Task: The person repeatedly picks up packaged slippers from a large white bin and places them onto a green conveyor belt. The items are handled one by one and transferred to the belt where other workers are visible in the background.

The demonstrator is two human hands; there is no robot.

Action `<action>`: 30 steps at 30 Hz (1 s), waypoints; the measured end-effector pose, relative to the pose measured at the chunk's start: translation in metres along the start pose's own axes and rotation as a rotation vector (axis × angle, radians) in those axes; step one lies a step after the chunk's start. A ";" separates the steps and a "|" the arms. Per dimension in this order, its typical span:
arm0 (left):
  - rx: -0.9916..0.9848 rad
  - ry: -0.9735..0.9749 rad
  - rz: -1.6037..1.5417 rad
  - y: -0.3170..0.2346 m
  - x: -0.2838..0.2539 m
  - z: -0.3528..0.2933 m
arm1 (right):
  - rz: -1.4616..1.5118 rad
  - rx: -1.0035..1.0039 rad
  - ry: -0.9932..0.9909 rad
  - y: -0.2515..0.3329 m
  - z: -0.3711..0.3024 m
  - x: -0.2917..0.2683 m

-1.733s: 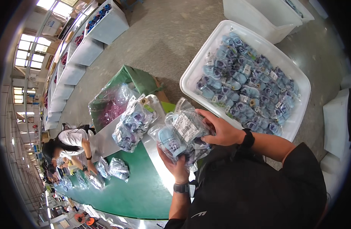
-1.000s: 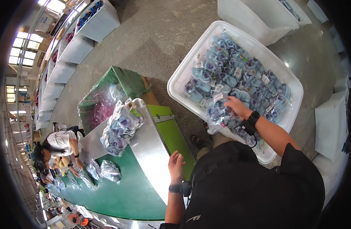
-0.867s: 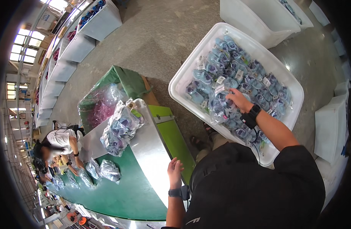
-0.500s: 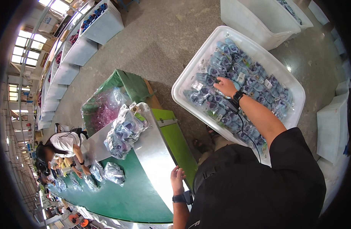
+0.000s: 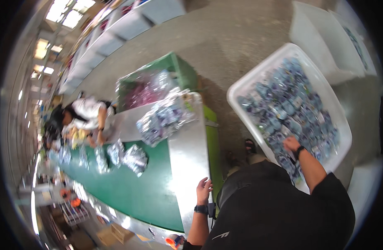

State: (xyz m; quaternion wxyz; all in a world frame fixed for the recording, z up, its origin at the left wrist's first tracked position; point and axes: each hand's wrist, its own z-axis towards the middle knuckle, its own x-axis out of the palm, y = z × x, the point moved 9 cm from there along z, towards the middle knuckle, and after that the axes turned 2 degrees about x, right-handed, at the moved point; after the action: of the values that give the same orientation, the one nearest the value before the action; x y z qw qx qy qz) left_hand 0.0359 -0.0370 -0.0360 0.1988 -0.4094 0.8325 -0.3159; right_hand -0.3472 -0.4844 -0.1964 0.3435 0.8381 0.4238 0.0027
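Over the near part of a white plastic bin (image 5: 237, 106) at the right is my right hand (image 5: 290, 144), its fingers curled in. Whatever it may hold is hidden and blurred. The bin is filled with light-blue and purple items in clear bags (image 5: 293, 106), which look like small shoes. My left hand (image 5: 204, 189) is at the metal edge (image 5: 187, 160) of a green-topped conveyor table, fingers loosely bent and apart, nothing in them. A large clear bag of blue-purple items (image 5: 160, 121) lies on the table's far corner, away from both hands.
Smaller clear bags (image 5: 135, 159) lie along the green belt (image 5: 129, 191). A co-worker in white (image 5: 89, 112) leans over its far side. A green-lined container (image 5: 185, 73) with pink plastic stands behind the table. More white bins (image 5: 324, 46) stand at the back right and far left.
The view has turned, shifting the table and bin rightward in the picture. My right hand has drawn back from the bin's middle toward its near side. My left hand still hangs by the table edge.
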 end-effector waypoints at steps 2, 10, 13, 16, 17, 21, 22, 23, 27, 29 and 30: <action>0.014 -0.038 0.094 0.004 -0.015 0.008 | 0.084 0.079 0.028 -0.020 -0.003 -0.005; 0.237 -0.246 0.230 -0.011 -0.102 0.046 | 0.123 0.155 0.024 -0.022 -0.001 -0.026; 0.286 -0.319 0.249 -0.018 -0.143 0.055 | 0.119 0.093 0.010 -0.015 -0.002 -0.024; 0.300 -0.425 0.269 -0.025 -0.191 0.063 | 0.074 0.112 -0.045 -0.015 0.002 -0.013; 0.289 -0.453 0.292 -0.029 -0.210 0.064 | 0.104 0.093 0.000 -0.012 0.001 -0.001; 0.295 -0.581 0.356 -0.044 -0.279 0.076 | 0.135 0.109 0.035 -0.015 -0.009 0.033; 0.297 -0.614 0.354 -0.049 -0.296 0.079 | 0.083 0.118 -0.003 -0.015 -0.016 0.037; 0.285 -0.644 0.364 -0.054 -0.315 0.085 | 0.102 0.090 0.038 -0.009 -0.022 0.048; 0.354 -0.762 0.295 -0.079 -0.384 0.111 | -0.031 0.135 -0.020 0.008 -0.056 0.068; 0.382 -0.855 0.307 -0.090 -0.420 0.131 | -0.060 0.098 0.031 0.026 -0.077 0.077; 0.404 -0.914 0.326 -0.094 -0.436 0.140 | -0.111 0.086 0.031 0.036 -0.086 0.076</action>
State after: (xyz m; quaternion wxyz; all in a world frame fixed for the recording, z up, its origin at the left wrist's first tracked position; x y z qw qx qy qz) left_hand 0.4260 0.2203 -0.0413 0.6634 -0.3240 0.6361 -0.2245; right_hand -0.2979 -0.3955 -0.1320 0.3003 0.8270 0.4748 -0.0215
